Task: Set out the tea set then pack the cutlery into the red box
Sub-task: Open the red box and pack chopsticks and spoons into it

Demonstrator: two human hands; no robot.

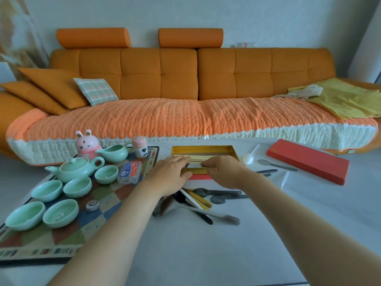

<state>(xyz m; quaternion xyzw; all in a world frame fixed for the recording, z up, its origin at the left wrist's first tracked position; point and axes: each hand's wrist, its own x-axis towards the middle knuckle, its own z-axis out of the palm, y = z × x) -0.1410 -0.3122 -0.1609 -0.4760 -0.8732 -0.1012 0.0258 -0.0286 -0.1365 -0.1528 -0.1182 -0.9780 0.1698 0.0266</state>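
The red box (pixel 203 150) with a gold lining lies open at the table's middle, with gold-coloured sticks (pixel 198 158) lying in it. Both my hands are over its near edge. My left hand (pixel 171 174) rests flat on the box's left end with fingers fairly straight. My right hand (pixel 223 172) pinches one end of a thin silver piece of cutlery (pixel 195 166) lying across the box. Loose spoons and sticks (pixel 208 200) lie piled just in front of the box. The pale green teapot (pixel 75 168), pitcher (pixel 113 153) and several cups (pixel 77 186) stand on a patterned mat (pixel 99 215) at the left.
The red lid (pixel 307 161) lies at the right, with a white plastic spoon (pixel 248 158) and a metal spoon (pixel 276 164) beside it. A pink rabbit toy (pixel 86 144), a pink jar (pixel 139 148) and a small clear packet (pixel 129 172) stand on the mat. An orange sofa (pixel 185 79) runs behind the table.
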